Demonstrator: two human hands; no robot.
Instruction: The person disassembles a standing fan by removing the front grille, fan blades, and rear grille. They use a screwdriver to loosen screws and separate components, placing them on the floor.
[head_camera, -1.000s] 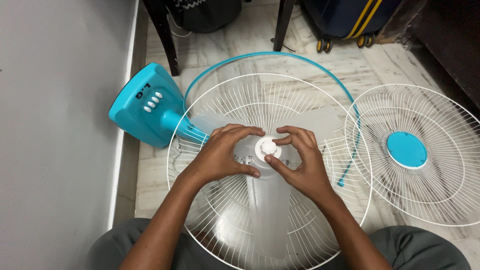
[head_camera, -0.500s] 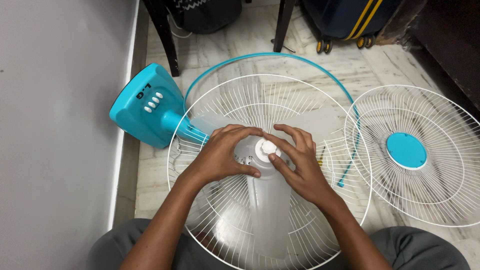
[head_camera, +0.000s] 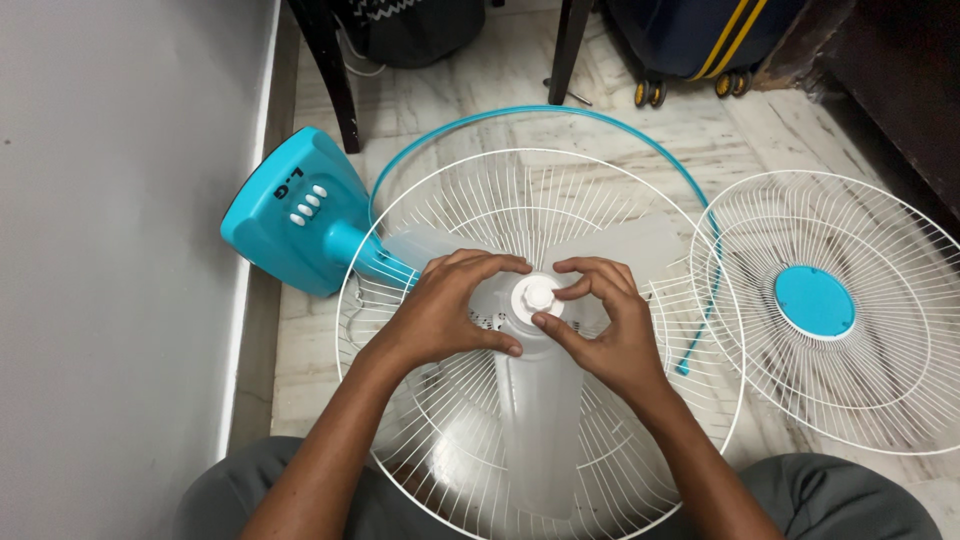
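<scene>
A table fan lies on its back on the marble floor, its white rear wire guard (head_camera: 400, 430) facing up. The translucent three-blade propeller (head_camera: 540, 420) sits inside the guard. My left hand (head_camera: 450, 305) grips the blade hub from the left. My right hand (head_camera: 605, 325) pinches the white round cap nut (head_camera: 537, 295) at the hub's centre with thumb and fingers. The fan's turquoise base (head_camera: 290, 215) with white buttons lies at the upper left.
The loose front guard (head_camera: 880, 390) with a turquoise centre disc lies to the right. A turquoise rim ring (head_camera: 560, 112) curves behind the fan. A grey wall (head_camera: 110, 250) runs along the left. Dark chair legs (head_camera: 335, 70), a wheeled suitcase (head_camera: 690, 40) and dark furniture stand beyond.
My right hand's fingers shifted around the cap nut, opening over it and then closing on it again. My left hand stayed on the hub.
</scene>
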